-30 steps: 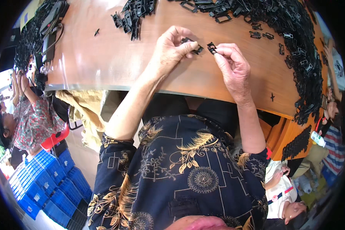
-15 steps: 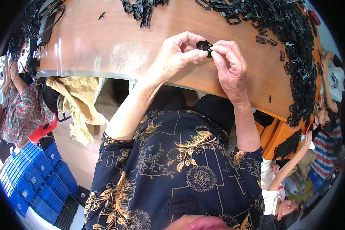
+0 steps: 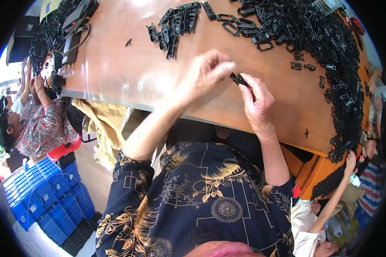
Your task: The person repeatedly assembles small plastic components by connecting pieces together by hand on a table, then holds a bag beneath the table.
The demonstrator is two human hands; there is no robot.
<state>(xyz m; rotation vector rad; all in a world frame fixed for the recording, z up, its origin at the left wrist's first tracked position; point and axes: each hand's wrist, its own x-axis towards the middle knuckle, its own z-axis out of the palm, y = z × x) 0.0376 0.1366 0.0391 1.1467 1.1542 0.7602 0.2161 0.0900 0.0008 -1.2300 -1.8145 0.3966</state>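
My right hand [image 3: 260, 102] pinches a small black plastic part [image 3: 237, 79] between thumb and fingers, above the near side of the wooden table [image 3: 128, 70]. My left hand [image 3: 208, 73], blurred by motion, is apart from that part, just to its left. Whether its fingers hold anything does not show. Beyond my hands lies a small group of black plastic parts [image 3: 176, 26], some of them long and narrow. A big heap of black plastic frames [image 3: 296, 30] covers the far right and runs down the right edge.
Two small black cross-shaped pieces lie on the table, one at the left [image 3: 128, 42], one at the right [image 3: 306, 132]. At the far left are a dark heap [image 3: 47, 43] and a co-worker [image 3: 38, 128]. Blue crates [image 3: 51, 188] stand lower left. Other people sit at the right.
My left hand has come off the black part and moved a little left. My right hand keeps the part, slightly lower. The view has shifted, showing more of the table's far side.
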